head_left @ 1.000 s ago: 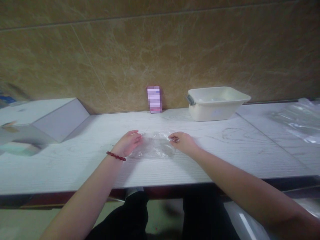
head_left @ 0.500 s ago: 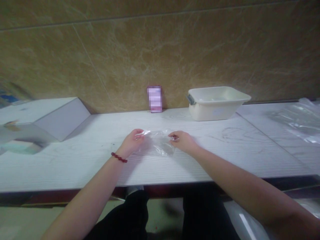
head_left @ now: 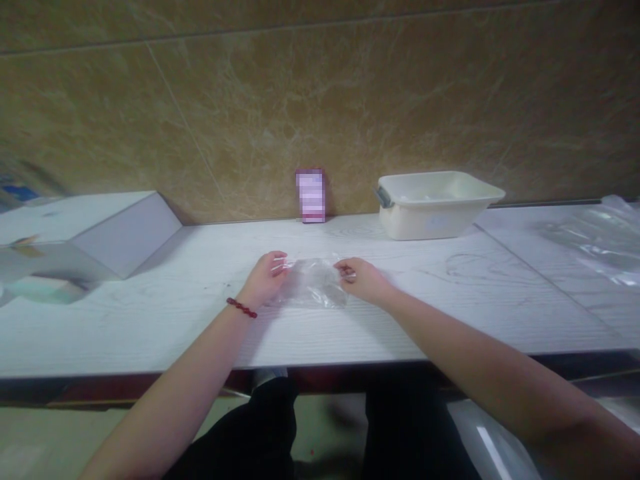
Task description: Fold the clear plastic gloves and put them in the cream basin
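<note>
A clear plastic bag (head_left: 317,283) lies stretched between my two hands, low over the white wood-grain table (head_left: 175,333). My left hand (head_left: 267,277), with a dark red bead bracelet (head_left: 242,307) on the wrist, is closed on the bag's left side. On the opposite side my right hand (head_left: 364,280) pinches the bag's edge between thumb and fingers. Light glints off creases in the film. Whether anything lies inside the bag cannot be made out.
A cream plastic bin (head_left: 430,220) with a grey handle stands at the back right. Against the tiled wall leans a phone-like panel (head_left: 311,197), its face pixelated. At left are a white box (head_left: 125,233) and a pale green item (head_left: 47,289). More clear plastic (head_left: 600,237) lies far right.
Both hands keep their grip on the bag. My left hand has shifted slightly up, and the bag looks a little flatter. The whole view has moved marginally.
</note>
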`<state>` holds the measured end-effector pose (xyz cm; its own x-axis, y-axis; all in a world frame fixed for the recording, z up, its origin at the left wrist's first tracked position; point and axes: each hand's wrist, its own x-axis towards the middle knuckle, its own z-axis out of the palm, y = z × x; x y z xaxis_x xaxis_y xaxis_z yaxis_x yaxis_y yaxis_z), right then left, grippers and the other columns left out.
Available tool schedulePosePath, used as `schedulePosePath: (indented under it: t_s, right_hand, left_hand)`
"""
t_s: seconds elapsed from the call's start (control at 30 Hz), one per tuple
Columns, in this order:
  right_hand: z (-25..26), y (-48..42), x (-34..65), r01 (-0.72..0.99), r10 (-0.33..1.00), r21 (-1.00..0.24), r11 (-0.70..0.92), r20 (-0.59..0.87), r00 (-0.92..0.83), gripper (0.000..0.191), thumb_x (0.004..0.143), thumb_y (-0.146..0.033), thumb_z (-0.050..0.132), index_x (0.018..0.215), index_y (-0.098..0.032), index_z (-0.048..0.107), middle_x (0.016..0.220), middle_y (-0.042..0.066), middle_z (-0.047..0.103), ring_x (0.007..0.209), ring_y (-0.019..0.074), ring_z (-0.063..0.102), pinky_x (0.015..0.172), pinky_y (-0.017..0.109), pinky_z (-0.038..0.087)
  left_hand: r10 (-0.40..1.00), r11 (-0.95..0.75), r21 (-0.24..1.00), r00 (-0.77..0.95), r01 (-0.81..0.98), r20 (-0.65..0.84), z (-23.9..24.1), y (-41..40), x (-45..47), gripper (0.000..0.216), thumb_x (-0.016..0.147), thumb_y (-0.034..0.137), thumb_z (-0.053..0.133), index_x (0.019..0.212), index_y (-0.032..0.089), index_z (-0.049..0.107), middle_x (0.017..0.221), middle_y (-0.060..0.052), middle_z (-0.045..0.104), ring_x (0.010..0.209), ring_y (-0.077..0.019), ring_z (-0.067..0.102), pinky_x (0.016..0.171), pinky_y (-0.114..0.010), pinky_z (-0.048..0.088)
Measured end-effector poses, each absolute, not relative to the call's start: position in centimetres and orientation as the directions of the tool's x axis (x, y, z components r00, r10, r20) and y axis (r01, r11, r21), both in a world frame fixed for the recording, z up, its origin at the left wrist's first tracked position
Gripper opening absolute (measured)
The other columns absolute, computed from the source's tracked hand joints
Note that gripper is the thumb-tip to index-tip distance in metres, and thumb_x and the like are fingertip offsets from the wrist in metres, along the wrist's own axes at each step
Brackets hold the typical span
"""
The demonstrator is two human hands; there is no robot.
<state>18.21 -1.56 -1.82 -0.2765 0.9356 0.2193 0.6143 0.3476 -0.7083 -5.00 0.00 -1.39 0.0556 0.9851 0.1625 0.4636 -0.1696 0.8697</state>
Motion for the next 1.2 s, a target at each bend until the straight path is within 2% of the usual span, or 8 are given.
schedulePosePath:
  t_s: [0.17,0.43,0.63,0.77,0.87,0.97,1.03,1.2]
  right_hand:
    - [-2.1,-1.5,18.3,0.615,0.934,-0.704,0.354,0.237,-0.266,0.031,0.064,-0.009,0.049,0.093,-0.014,0.056,0.088,0.005,0.058,0.074,0.0096,0.054,0.065,0.018,0.044]
    - [-2.4,-1.3,18.2,0.571,0.924,-0.73,0.375,0.244,-0.294,0.035,0.061,-0.006,0.05,0.094,-0.013,0.055,0.091,0.006,0.056,0.076,0.0101,0.054,0.065,0.02,0.045]
    - [-2.4,-1.2,18.0,0.565,0.924,-0.736,0.374,0.243,-0.295,0.032,0.062,-0.006,0.05,0.093,-0.014,0.055,0.09,0.006,0.056,0.077,0.0103,0.053,0.064,0.018,0.045]
    - [-2.0,-1.2,17.8,0.549,0.923,-0.75,0.369,0.228,-0.309,0.032,0.062,-0.005,0.049,0.093,-0.013,0.055,0.092,0.007,0.056,0.078,0.0099,0.053,0.063,0.017,0.045]
    - [-1.8,-1.3,17.8,0.548,0.926,-0.756,0.359,0.212,-0.313,0.035,0.061,-0.002,0.048,0.094,-0.012,0.054,0.093,0.007,0.055,0.079,0.0097,0.053,0.064,0.016,0.045]
    - [-1.9,-1.1,17.8,0.548,0.919,-0.748,0.374,0.219,-0.329,0.035,0.062,-0.003,0.048,0.094,-0.013,0.055,0.093,0.007,0.056,0.079,0.0099,0.053,0.065,0.017,0.044]
    - [-2.1,-1.0,17.9,0.54,0.91,-0.745,0.392,0.228,-0.347,0.034,0.062,-0.004,0.048,0.094,-0.013,0.054,0.093,0.007,0.056,0.08,0.0105,0.053,0.065,0.018,0.044]
    - [-2.5,-0.8,17.9,0.536,0.912,-0.751,0.386,0.225,-0.342,0.032,0.063,-0.007,0.05,0.095,-0.013,0.054,0.093,0.007,0.056,0.08,0.0114,0.054,0.067,0.02,0.045]
  left_hand:
    - [0.982,-0.032,0.875,-0.146,0.484,0.117,-0.9,-0.4,-6.0,0.036,0.063,0.022,0.057,0.097,0.017,0.046,0.093,-0.007,0.051,0.081,-0.0164,0.054,0.066,-0.028,0.045]
    - [0.987,0.065,0.997,-0.145,-0.052,-0.072,-1.1,-0.3,-4.9,0.025,0.06,0.011,0.059,0.082,0.015,0.048,0.082,-0.001,0.048,0.065,-0.0071,0.054,0.066,-0.023,0.046]
    - [0.99,0.041,0.999,-0.134,-0.029,-0.045,-1.0,-0.3,-4.6,0.025,0.058,0.013,0.059,0.081,0.015,0.049,0.083,0.0,0.047,0.063,-0.0064,0.053,0.067,-0.023,0.045]
    - [0.989,-0.009,0.967,-0.14,0.254,0.047,-1.0,-0.4,-5.0,0.027,0.063,0.02,0.054,0.089,0.016,0.049,0.08,-0.001,0.051,0.065,-0.0111,0.055,0.065,-0.028,0.046]
    - [0.958,-0.163,0.738,-0.076,0.654,0.278,-0.7,-0.7,-5.5,0.025,0.069,0.025,0.048,0.092,0.014,0.051,0.088,-0.007,0.054,0.081,-0.0177,0.054,0.073,-0.033,0.043]
    - [0.86,-0.421,0.314,0.265,0.851,0.436,0.0,-2.0,-5.0,0.028,0.077,0.027,0.039,0.097,0.012,0.052,0.102,-0.011,0.053,0.101,-0.0208,0.045,0.091,-0.038,0.031]
    - [0.803,-0.547,0.093,0.489,0.832,0.34,0.2,-3.4,-3.9,0.035,0.081,0.031,0.033,0.108,0.014,0.048,0.113,-0.009,0.05,0.109,-0.0211,0.039,0.097,-0.042,0.019]
    - [0.791,-0.593,-0.072,0.597,0.802,0.133,-0.9,-6.1,-1.5,0.054,0.083,0.046,0.022,0.123,0.012,0.033,0.128,-0.011,0.035,0.119,-0.0234,0.026,0.097,-0.042,0.017]
